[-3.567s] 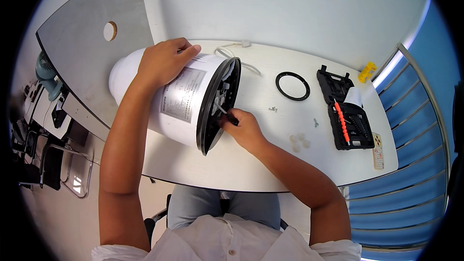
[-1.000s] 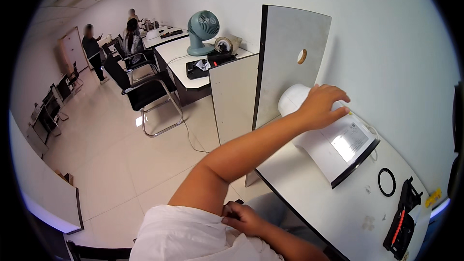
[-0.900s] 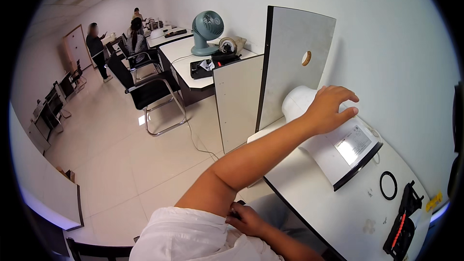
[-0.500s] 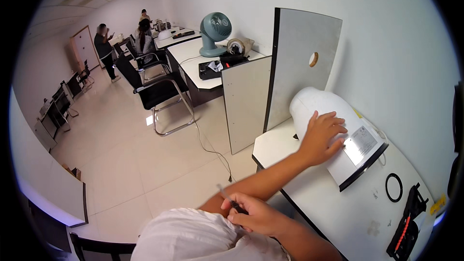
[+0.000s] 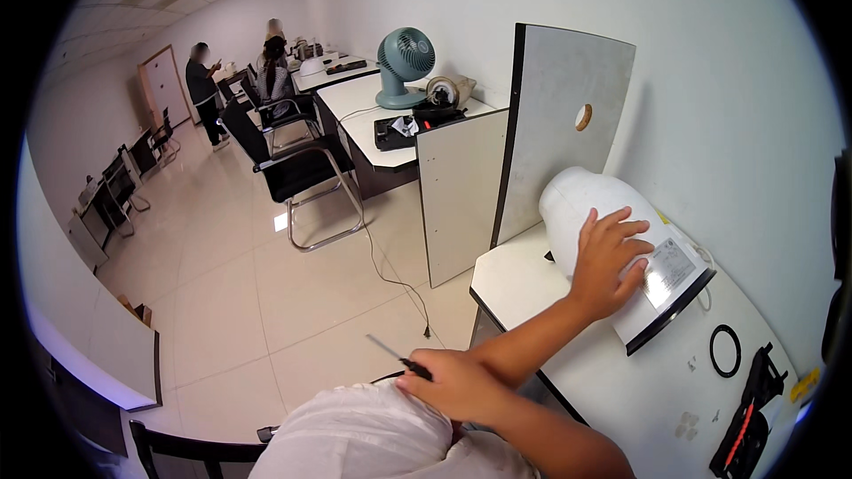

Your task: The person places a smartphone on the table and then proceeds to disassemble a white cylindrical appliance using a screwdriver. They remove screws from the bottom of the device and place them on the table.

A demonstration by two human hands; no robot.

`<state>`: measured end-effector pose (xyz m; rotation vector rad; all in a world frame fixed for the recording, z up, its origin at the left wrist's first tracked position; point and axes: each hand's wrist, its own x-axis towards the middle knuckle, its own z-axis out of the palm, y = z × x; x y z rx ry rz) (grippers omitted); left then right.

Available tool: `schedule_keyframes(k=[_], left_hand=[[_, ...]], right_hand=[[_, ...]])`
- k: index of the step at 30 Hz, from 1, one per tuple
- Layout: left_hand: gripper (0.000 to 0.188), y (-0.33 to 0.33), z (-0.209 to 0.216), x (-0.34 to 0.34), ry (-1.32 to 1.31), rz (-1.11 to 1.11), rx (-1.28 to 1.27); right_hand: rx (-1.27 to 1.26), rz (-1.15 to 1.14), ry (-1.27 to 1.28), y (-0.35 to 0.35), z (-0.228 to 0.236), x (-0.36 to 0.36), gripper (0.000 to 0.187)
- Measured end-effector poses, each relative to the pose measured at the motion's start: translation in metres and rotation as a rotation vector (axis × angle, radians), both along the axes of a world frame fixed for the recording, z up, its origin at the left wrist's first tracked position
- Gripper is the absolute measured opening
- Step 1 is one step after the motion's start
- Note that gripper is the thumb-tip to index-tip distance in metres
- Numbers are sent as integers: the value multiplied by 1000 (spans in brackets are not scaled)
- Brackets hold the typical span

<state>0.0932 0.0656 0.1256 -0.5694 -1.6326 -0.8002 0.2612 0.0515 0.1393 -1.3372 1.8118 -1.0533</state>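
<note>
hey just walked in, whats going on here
A person's left hand lies with spread fingers on a white appliance, which is on its side on the table. Their right hand grips a black-handled tool with a thin shaft, probably a screwdriver, held well away from the appliance. A black ring and a black tool case lie farther right on the table.

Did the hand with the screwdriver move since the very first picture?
Yes: the right hand has pulled back, from over the white table to past its near edge.
</note>
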Motion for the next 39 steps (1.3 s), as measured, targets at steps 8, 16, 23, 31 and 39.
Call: schedule_keyframes(k=[8,16,23,31,39], left_hand=[[14,0,10,13,-54,-103,-100],[13,-15,54,2,66,-183,-191],[17,-23,82,-8,89,-151,-256],[21,-10,11,62,-335,-721,27],[15,138,-39,192,-1076,-1826,-527]], right_hand=[[-79,-349,143,47,-17,4,28],[-315,-13,-915,64,-62,6,36],[-239,28,-691,51,-103,1,25],[-676,-210,-435,157,-58,-8,24],[-916,-1280,-90,294,12,-111,18]])
